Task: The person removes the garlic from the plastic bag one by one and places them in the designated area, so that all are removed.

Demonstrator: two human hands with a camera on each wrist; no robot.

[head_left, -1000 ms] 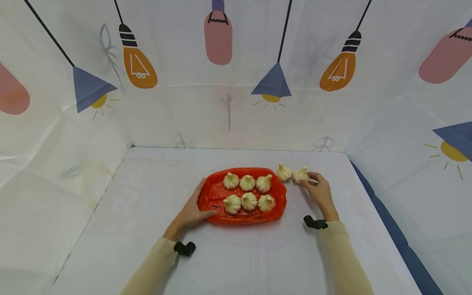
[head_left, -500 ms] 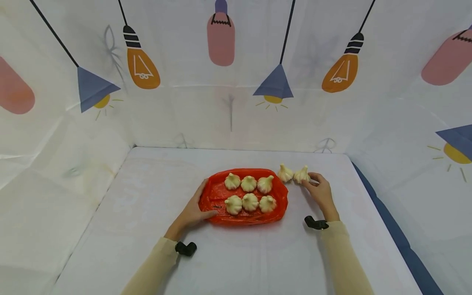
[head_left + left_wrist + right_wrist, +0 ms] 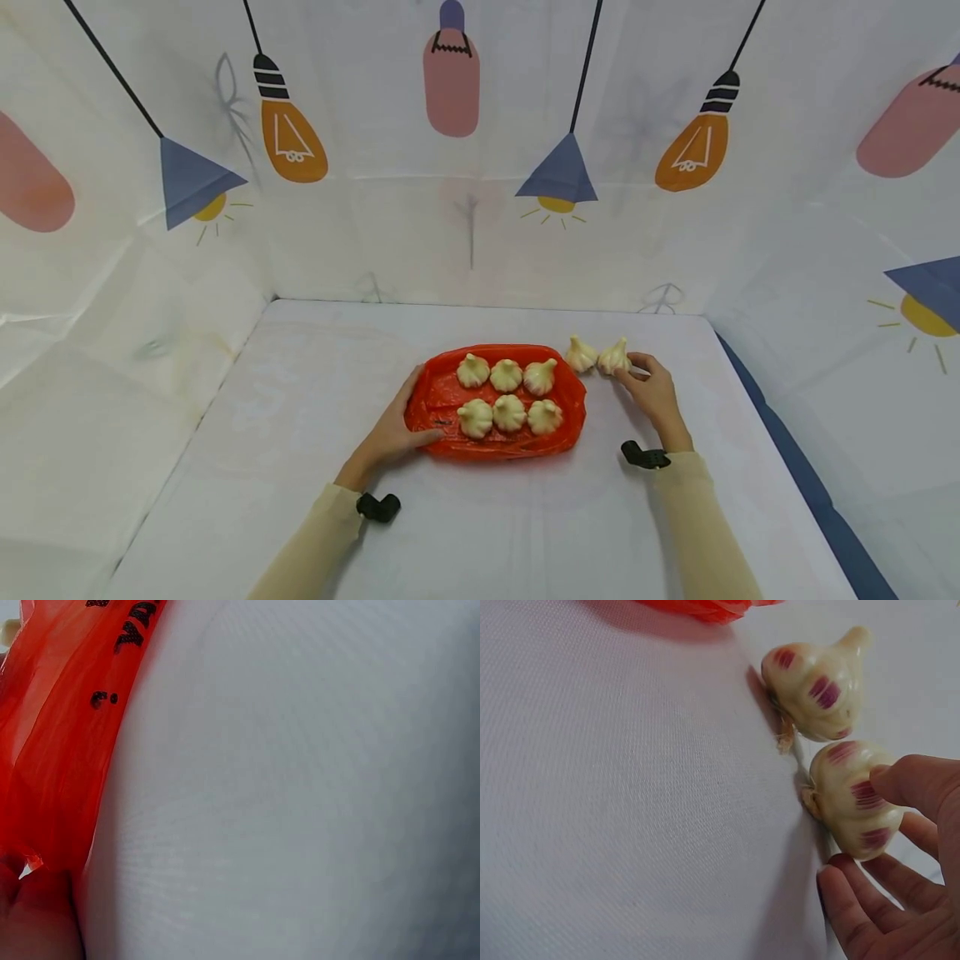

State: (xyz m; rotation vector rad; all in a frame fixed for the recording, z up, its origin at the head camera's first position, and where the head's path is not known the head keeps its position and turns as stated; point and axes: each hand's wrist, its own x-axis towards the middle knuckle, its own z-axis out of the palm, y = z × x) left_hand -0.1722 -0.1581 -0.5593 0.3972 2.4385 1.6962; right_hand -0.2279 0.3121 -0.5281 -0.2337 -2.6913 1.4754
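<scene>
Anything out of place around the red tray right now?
Only mildly: two garlic bulbs sit outside the red tray, by its far right corner, while six others lie inside. No spill or damage shows.

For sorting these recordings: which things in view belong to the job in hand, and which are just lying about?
Likely in the job:
red tray, held by the left hand
six garlic bulbs inside
garlic bulb held by the right hand
another bulb beside it

Just there:
table
printed backdrop
black wrist pieces
blue strip

We see the left hand (image 3: 41, 919) touching red plastic (image 3: 64, 772) that stretches beyond it, black lettering (image 3: 130, 636) farther out, and a white surface (image 3: 277, 787) alongside.
</scene>
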